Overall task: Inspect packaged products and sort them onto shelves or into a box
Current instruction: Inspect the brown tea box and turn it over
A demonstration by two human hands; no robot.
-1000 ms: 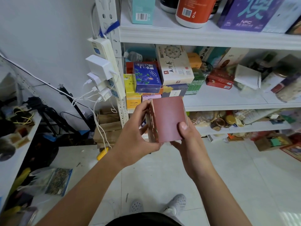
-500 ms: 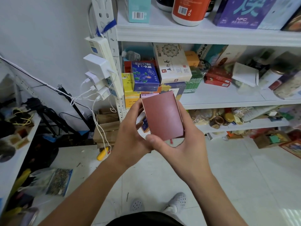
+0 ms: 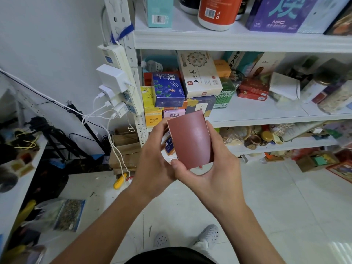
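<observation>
White metal shelving [image 3: 266, 113] fills the upper right of the frame against a pale wall, its boards crowded with packaged goods, and a light tiled floor [image 3: 285, 206] spreads below. At the centre of the frame, in front of the edge of the middle shelf and clear of it, a maroon box [image 3: 191, 140] is held up in both hands with its plain broad face toward the camera, tilted a little to the left. The left hand [image 3: 152, 161] grips the box's left side, its fingers curled up along that edge. The right hand [image 3: 207, 180] cradles it from below and from the right, with the thumb [image 3: 177, 164] pressed on the lower left corner of the face and the fingers wrapped up the right edge. Directly above the box, on the middle shelf, a blue box [image 3: 168, 90] printed with flowers sits on a stack of smaller cartons, just beside a cream box [image 3: 200, 75] that leans back. A green box [image 3: 224, 94] stands to the right of those. On the top shelf stand a teal box [image 3: 159, 12], an orange canister [image 3: 217, 12] and a purple box [image 3: 276, 14]. A white power strip [image 3: 114, 54] loaded with chargers hangs on the shelf upright at upper left, its white cables trailing down. On the floor at lower left lies a clear zip bag [image 3: 69, 214] of something grainy. The person's pale shoes [image 3: 209, 235] show at the bottom centre.
</observation>
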